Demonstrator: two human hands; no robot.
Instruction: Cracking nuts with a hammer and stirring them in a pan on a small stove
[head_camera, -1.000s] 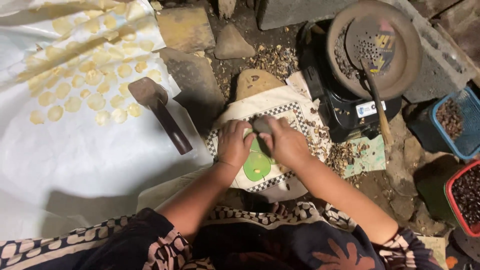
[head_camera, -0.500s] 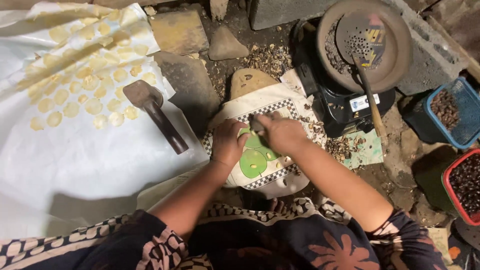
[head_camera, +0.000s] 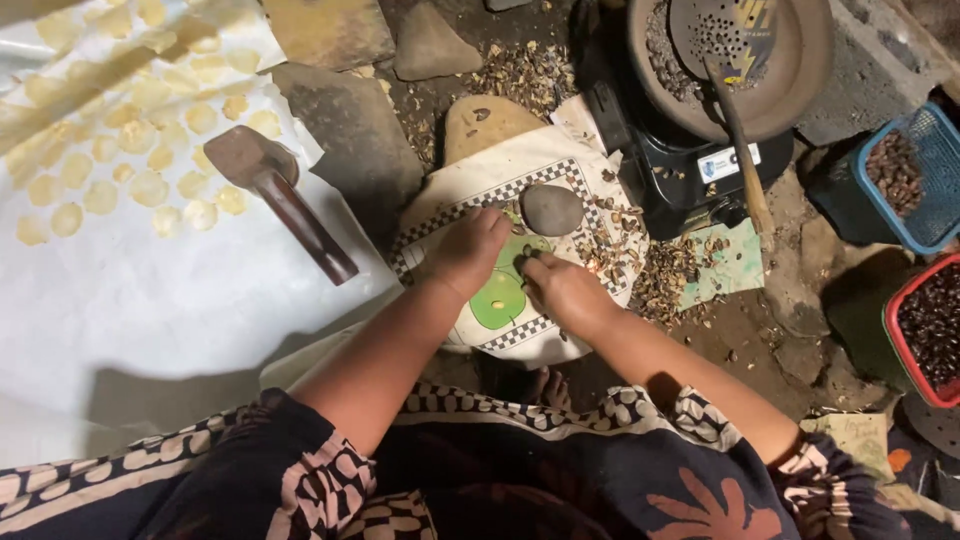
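A stone (head_camera: 551, 209) lies on the cloth (head_camera: 560, 170), mallet (head_camera: 275, 195) left, stove (head_camera: 690, 175) right.

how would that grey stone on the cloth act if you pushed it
The stone looks solid and rounded, so probably heavy for its size. Its smooth oval shape might rock or roll a little. The cloth under it looks soft and would likely damp sliding.

Stone (head_camera: 551, 209): smooth, matt grey. Cloth (head_camera: 480, 175) beneath: woven, checker-edged. White sheet (head_camera: 150, 300): glossy, probably plastic. Mallet (head_camera: 280, 200): wood.

L hand (head_camera: 468, 252) flat, palm down; R hand (head_camera: 563, 290) beside it, fingertips pinched.
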